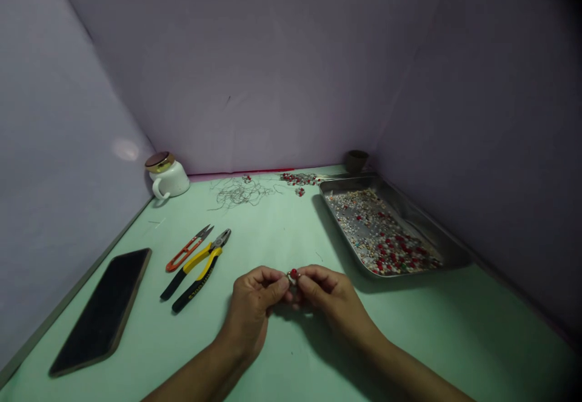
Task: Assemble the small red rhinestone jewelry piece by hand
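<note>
My left hand [253,305] and my right hand [328,294] meet fingertip to fingertip just above the green table [282,232], near its front middle. Between the fingertips sits a small beaded piece [291,276] with a red bead on top and a bit of silver wire. Both hands pinch it; the rest of the piece is hidden by the fingers. Yellow-handled pliers [200,268] and orange thread snips [188,248] lie to the left of my left hand.
A metal tray [448,250] with several red and pale beads stands at the right. A black phone [103,310] lies front left. A white lidded cup [167,176], loose wire [240,192], a bead cluster [297,179] and a dark cup [355,160] line the back edge.
</note>
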The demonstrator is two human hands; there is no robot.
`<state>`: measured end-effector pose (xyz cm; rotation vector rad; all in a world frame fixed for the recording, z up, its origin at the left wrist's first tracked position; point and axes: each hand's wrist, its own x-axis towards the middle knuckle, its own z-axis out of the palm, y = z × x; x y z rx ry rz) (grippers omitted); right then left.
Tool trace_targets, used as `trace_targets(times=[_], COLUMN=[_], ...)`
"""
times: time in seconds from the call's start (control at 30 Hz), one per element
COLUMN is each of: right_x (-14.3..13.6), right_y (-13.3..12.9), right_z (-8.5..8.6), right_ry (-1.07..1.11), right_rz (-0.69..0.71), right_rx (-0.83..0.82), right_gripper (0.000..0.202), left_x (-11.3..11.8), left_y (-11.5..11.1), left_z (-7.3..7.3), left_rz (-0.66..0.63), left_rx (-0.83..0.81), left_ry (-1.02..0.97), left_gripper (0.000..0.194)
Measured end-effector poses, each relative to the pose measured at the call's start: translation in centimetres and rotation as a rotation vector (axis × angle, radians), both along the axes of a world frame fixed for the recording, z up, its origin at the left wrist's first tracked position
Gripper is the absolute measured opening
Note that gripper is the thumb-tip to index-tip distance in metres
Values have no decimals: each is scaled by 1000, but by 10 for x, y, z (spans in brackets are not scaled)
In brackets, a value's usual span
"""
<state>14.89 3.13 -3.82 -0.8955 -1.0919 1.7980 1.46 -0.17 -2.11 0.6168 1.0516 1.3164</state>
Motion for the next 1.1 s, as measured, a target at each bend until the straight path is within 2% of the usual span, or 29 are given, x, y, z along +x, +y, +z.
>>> trace_targets(times=[0.13, 0.3, 0.4, 0.53, 0.6, 0.67, 0.77, 0.93, 1.03, 1.1], right_x=[2, 3, 5, 9, 9, 8, 6, 2, 1, 0], right_y=[8, 10, 9, 7, 6, 6, 7, 8, 8, 8], right_z=[-5, -6, -4, -1, -2, -3, -3, -1, 0, -1], right_ry=[42, -38, -197, -449, -488, -465, -348, -157, -74, -69], right_rz=[-16, 17, 44, 111, 129, 150, 165, 26, -10, -5], right_rx=[-39, -12, 164, 496, 565, 520, 311, 2, -81, -75], right_gripper=[32, 34, 30, 18, 16, 13, 13, 24, 26, 25], left_x=[-2, -11, -15, -15, -13, -11, -10, -13, -14, -13], left_y=[1, 3, 5, 7, 7, 6, 5, 5, 4, 3], left_z=[-2, -4, 1, 10, 11, 10, 8, 8, 7, 6], left_rz=[-83, -104, -96, -171, -183, -160, -134, -158, -194, -186], left_rx=[34, -2, -2, 41, 46, 35, 40, 80, 95, 128], left_ry=[83, 336, 494, 662, 684, 687, 681, 698, 724, 767], left_gripper=[14, 16, 20, 12, 10, 6, 5, 12, 14, 16])
